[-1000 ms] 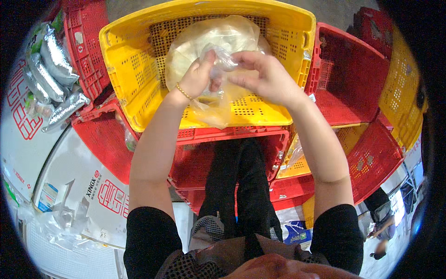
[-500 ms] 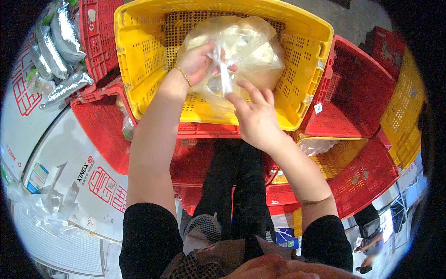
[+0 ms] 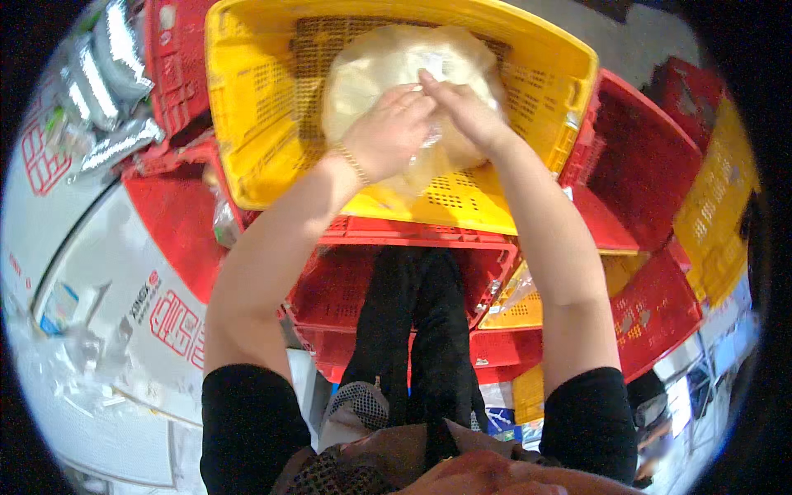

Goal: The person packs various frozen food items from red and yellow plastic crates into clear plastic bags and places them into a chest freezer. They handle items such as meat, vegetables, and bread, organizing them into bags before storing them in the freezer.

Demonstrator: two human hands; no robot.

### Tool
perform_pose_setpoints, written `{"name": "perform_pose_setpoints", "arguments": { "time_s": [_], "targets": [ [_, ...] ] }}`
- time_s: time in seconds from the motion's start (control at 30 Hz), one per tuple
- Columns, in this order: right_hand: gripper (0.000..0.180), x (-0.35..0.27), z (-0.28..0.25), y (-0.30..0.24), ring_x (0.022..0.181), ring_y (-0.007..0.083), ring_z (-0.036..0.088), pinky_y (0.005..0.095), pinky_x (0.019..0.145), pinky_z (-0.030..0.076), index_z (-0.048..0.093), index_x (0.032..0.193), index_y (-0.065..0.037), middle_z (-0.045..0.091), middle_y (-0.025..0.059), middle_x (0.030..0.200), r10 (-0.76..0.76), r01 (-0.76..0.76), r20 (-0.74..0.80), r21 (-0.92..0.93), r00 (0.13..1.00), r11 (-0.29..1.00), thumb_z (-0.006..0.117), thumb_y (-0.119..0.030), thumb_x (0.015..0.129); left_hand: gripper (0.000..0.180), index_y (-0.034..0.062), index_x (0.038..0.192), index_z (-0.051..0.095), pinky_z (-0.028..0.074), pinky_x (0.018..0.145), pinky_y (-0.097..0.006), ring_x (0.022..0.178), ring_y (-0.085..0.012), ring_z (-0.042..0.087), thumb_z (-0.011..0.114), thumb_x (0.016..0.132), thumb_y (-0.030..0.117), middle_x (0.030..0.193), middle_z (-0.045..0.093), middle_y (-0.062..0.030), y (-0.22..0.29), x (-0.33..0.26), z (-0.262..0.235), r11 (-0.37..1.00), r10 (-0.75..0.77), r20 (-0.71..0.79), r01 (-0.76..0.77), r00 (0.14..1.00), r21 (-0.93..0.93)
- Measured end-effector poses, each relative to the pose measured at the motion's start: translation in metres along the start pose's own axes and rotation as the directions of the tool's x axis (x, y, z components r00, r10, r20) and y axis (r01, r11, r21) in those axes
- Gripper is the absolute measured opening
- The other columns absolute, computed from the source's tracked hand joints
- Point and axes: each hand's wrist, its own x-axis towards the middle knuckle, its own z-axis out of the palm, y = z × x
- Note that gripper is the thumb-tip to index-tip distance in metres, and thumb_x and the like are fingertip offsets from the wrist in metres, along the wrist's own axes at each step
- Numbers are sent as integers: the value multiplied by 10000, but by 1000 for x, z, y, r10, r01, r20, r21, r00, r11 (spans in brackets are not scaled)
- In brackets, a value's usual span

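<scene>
A clear plastic bag [image 3: 367,74] with pale, whitish contents sits in a yellow crate [image 3: 264,107] in front of me. My left hand [image 3: 392,132] is closed at the gathered top of the bag, a beaded bracelet round its wrist. Over the same spot my right hand [image 3: 466,107] meets the left, its fingers pressed together on the plastic. Crumpled film shows just below the hands, and the loose edge of the bag spreads toward the crate's near wall. Both sets of fingertips are partly hidden and slightly blurred.
Red crates stand around the yellow one, one open crate [image 3: 635,157] at the right and another [image 3: 177,223] at the left. Silvery packs [image 3: 115,148] lie on a white lidded cabinet [image 3: 124,280] at the far left. Another yellow crate [image 3: 718,198] is at the far right.
My right hand has moved up and left to join the left hand. My left hand has turned inward and closed over the bag's top. The upright twisted neck is now covered.
</scene>
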Motion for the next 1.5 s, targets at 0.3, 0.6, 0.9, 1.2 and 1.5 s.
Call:
{"name": "perform_pose_setpoints", "arguments": {
  "time_s": [0.3, 0.6, 0.9, 1.2, 1.5],
  "targets": [
    [118, -66, -6, -51, 801, 210, 575, 368, 724, 386, 556, 662, -76, 610, 56, 903, -850, 470, 255, -882, 462, -9, 651, -114, 603, 150, 144, 655, 549, 328, 678, -392, 720, -144, 505, 620, 603, 266, 738, 514, 16, 36, -8, -9, 938, -293, -509, 347, 810, 13],
    [117, -21, -52, 0, 863, 194, 543, 381, 678, 348, 577, 742, -104, 570, -14, 1027, -675, 277, 335, -940, 658, -197, 621, -205, 704, 238, 97, 649, 625, 381, 692, -426, 694, -231, 571, 532, 722, 305, 738, 593, -66, -27, -86, 12, 725, -675, -51, 674, 736, 143],
    [258, -7, -78, 83, 1107, 254, 444, 482, 926, 325, 598, 990, -60, 474, 94, 1200, -287, -107, -236, -910, 928, 400, 512, -282, 890, 260, 25, 886, 661, 469, 668, -307, 713, -180, 580, 489, 813, 205, 783, 635, -111, -61, -97, 48, -239, -930, 335, 442, 152, -864],
    [406, -38, -21, -14, 1193, 334, 371, 441, 998, 261, 490, 1191, -42, 354, 141, 1345, -647, 671, 392, -694, 654, 259, 587, -180, 822, 264, 25, 945, 609, 482, 757, -379, 867, -319, 600, 587, 693, 99, 894, 624, -162, 9, 6, 55, 612, -480, 373, 608, 794, -506],
    [259, 21, -97, -14, 780, 344, 582, 440, 721, 438, 619, 769, -64, 615, 167, 797, -201, 410, 366, -871, 909, 270, 518, -291, 842, 313, 70, 1080, 521, 377, 792, -467, 810, -290, 587, 492, 816, 236, 824, 605, -104, -16, 8, 81, 804, -532, 390, 592, 751, -43]
  ]
}}
